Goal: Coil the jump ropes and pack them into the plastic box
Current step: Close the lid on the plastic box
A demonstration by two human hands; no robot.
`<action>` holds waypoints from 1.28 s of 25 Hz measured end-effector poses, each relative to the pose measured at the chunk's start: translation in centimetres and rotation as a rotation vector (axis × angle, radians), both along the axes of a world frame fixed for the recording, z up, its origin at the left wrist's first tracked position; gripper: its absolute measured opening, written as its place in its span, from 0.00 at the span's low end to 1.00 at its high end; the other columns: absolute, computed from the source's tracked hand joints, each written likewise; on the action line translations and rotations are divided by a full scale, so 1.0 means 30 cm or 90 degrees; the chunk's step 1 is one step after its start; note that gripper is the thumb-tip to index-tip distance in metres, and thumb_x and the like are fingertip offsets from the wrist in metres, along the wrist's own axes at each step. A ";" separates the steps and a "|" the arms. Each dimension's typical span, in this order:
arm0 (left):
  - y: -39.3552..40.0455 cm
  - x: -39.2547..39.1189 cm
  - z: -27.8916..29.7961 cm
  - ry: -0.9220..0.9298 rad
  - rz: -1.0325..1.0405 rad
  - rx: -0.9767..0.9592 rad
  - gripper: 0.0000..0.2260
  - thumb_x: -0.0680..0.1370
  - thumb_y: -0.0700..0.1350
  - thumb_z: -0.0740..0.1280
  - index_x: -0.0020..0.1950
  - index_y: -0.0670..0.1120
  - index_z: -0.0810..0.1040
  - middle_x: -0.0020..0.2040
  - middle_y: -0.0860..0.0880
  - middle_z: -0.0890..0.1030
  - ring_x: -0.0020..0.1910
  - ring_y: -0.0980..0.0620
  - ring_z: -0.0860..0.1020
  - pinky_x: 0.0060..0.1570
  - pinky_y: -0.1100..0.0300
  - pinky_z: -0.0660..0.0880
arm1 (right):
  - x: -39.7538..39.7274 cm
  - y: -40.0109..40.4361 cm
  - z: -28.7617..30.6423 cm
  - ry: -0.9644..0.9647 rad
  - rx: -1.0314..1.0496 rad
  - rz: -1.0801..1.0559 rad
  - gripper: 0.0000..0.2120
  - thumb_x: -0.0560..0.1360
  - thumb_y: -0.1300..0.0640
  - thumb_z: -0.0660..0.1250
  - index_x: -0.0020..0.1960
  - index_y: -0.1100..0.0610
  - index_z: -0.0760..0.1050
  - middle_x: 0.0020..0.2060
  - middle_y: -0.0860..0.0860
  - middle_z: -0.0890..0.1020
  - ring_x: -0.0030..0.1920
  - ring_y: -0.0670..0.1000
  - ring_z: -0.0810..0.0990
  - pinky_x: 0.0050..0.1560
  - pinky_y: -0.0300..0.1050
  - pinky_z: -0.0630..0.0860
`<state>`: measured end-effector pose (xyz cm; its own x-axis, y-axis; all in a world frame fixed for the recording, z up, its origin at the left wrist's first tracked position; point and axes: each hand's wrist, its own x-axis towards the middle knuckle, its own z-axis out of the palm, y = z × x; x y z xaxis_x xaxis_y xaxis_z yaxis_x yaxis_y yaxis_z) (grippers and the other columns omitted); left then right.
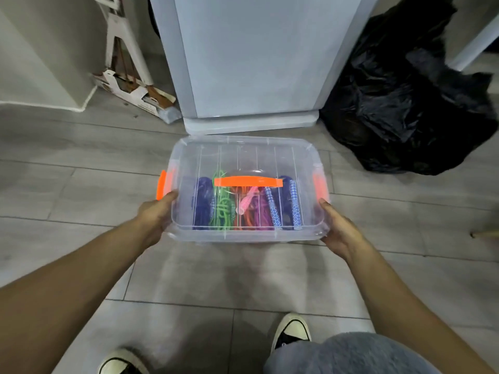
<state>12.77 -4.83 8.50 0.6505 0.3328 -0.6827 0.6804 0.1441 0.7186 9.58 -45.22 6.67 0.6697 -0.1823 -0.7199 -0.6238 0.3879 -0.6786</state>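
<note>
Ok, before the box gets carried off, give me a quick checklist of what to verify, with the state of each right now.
1. Ropes all inside the plastic box: ok, the jump ropes lie in the box under the clear lid.
2. Lid seated: ok as far as shown, it sits level on the rim.
3. Left orange latch: not ok, it looks flipped outward.
4. Right orange latch: cannot tell, blurred.
5. Grip: ok, left hand and right hand hold opposite ends.
6. Path: the black bag and the white cabinet stand close behind the box.
</note>
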 end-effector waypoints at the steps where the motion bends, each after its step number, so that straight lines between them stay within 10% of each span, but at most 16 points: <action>1: -0.019 0.001 -0.004 -0.032 0.011 0.082 0.20 0.75 0.51 0.72 0.59 0.37 0.77 0.52 0.42 0.82 0.47 0.42 0.81 0.53 0.49 0.79 | 0.007 0.003 -0.006 -0.028 0.011 -0.028 0.19 0.74 0.50 0.74 0.61 0.59 0.80 0.55 0.54 0.85 0.54 0.54 0.85 0.62 0.52 0.78; 8: -0.076 -0.047 -0.015 -0.138 -0.119 0.526 0.16 0.80 0.52 0.64 0.58 0.40 0.77 0.49 0.37 0.82 0.49 0.35 0.79 0.51 0.48 0.74 | 0.021 0.050 -0.006 -0.227 -0.436 -0.010 0.18 0.77 0.62 0.69 0.66 0.56 0.76 0.49 0.52 0.82 0.43 0.44 0.80 0.45 0.29 0.75; 13: -0.085 -0.050 -0.024 -0.186 -0.195 0.632 0.14 0.82 0.50 0.61 0.55 0.40 0.76 0.45 0.37 0.82 0.44 0.34 0.80 0.43 0.49 0.73 | -0.019 0.053 -0.007 -0.292 -0.607 0.057 0.15 0.79 0.60 0.62 0.65 0.54 0.76 0.53 0.54 0.83 0.50 0.52 0.82 0.56 0.43 0.77; 23: -0.056 0.006 -0.010 -0.155 -0.403 0.638 0.23 0.82 0.52 0.58 0.73 0.41 0.64 0.59 0.36 0.78 0.55 0.33 0.77 0.55 0.45 0.75 | -0.020 0.051 0.027 -0.205 -0.752 0.093 0.18 0.79 0.60 0.61 0.68 0.61 0.72 0.56 0.63 0.77 0.53 0.62 0.77 0.53 0.49 0.72; 32: -0.091 0.066 0.041 -0.209 -0.251 0.494 0.18 0.77 0.39 0.66 0.67 0.42 0.75 0.58 0.40 0.81 0.56 0.38 0.80 0.59 0.51 0.75 | -0.005 0.076 0.027 -0.189 -0.790 0.110 0.21 0.79 0.63 0.60 0.71 0.63 0.68 0.53 0.68 0.74 0.51 0.69 0.76 0.52 0.57 0.74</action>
<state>14.73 -7.55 9.74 0.9348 0.3334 -0.1228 0.3235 -0.6559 0.6820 9.44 -42.95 7.49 0.8560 -0.5147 0.0482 -0.3666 -0.6701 -0.6454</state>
